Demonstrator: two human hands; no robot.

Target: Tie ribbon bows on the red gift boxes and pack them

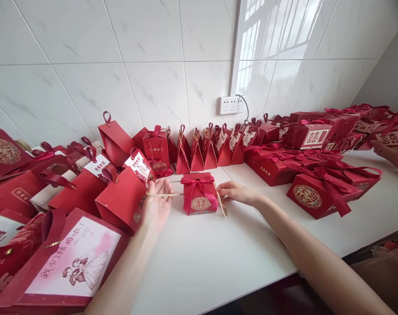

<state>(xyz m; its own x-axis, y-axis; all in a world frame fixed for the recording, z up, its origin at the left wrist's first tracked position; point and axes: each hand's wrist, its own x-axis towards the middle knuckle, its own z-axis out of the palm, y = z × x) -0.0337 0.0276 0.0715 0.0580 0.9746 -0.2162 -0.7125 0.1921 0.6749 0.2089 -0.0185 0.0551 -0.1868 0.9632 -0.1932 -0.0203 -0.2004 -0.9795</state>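
A small red gift box (200,203) with a pink ribbon bow and a round gold emblem stands upright on the white table (199,262). A twisted gold cord (172,194) runs out from its left side to my left hand (157,203), which lies palm up with the cord looped across its fingers. At the box's right side, my right hand (236,192) has its fingers pinched beside the hanging end of the gold cord; the fingertips are partly hidden by the cord and box.
Red boxes (120,197) crowd the left side. Triangular red boxes (197,153) line the tiled wall below a power strip (230,105). More ribboned boxes (308,192) are piled right, where another person's hand (391,157) touches a box.
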